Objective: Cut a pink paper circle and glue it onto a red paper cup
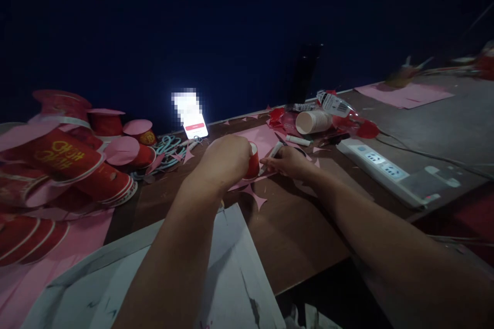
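Note:
A small red paper cup (pixel 253 163) with a pale rim is gripped in my left hand (pixel 230 160), whose fingers are mostly hidden behind it. Close to the cup's right side, my right hand (pixel 291 162) pinches a slim white tube (pixel 276 149). Under both hands lies a pink paper sheet (pixel 264 137). Pointed pink paper scraps (pixel 255 198) are scattered in front of the cup. Just beyond my right hand rest a white glue tube (pixel 298 141) and something dark with a pointed tip, partly hidden.
Red cups with pink paper discs (pixel 122 151) pile up on the left, beside tangled pale-blue cords (pixel 170 149). A lit phone (pixel 196 126) stands behind. Stacked paper cups (pixel 313 122) lie in plastic wrapping. A power strip (pixel 382 169) is at right, a white board (pixel 235 267) in front.

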Available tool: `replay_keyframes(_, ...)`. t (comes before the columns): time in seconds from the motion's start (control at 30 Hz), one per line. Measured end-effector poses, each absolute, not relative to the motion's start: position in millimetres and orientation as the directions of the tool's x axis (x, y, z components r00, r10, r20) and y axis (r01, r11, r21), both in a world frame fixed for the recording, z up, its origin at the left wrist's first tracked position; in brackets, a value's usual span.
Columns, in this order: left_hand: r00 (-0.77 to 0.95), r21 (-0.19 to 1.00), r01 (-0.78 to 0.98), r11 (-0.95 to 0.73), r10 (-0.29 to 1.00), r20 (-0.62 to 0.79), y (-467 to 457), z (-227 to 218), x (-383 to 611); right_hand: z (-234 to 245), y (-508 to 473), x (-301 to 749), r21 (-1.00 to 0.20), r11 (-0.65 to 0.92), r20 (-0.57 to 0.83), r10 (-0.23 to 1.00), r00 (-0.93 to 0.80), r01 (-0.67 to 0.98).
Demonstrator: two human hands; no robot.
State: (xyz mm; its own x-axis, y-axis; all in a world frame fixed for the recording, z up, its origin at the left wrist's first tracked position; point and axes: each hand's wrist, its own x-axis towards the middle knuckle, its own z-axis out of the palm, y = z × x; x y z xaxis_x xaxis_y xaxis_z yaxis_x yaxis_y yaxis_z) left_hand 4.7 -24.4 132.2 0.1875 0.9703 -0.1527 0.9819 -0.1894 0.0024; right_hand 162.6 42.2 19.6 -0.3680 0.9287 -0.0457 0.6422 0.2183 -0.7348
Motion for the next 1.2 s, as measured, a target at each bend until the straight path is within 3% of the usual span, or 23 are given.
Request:
replay_keyframes(0.47, 0.21, 0.015, 0.978, -0.21, 0.97, -0.118, -19, 123, -3, 9, 54, 164, -0.838, 0.079, -0.081, 0.96, -0.267, 0.54)
replay_keyframes(0.6, 0.168, 0.031, 0.986, -0.165, 0.977, -0.129, -25, 129, 3, 10, 59, 163, -0.828, 0.116, -0.034, 0.966, -0.255, 0.548)
replay_keyframes(0.73, 0.182, 0.004, 0.983, -0.183, 0.977, -0.112, -25, 129, 3, 15, 60, 157, -0.819, 0.048, -0.099, 0.969, -0.224, 0.571)
replay_keyframes(0.87, 0.217, 0.002, 0.976, -0.218, 0.972, -0.084, -21, 122, -4, 18, 63, 153, -0.757, 0.058, -0.121, 0.967, -0.226, 0.651)
replay_keyframes(1.2, 0.18, 0.053, 0.983, -0.174, 0.976, -0.121, -31, 136, 5, 21, 90, 141, -0.503, 0.224, 0.033, 0.97, -0.241, 0.835)
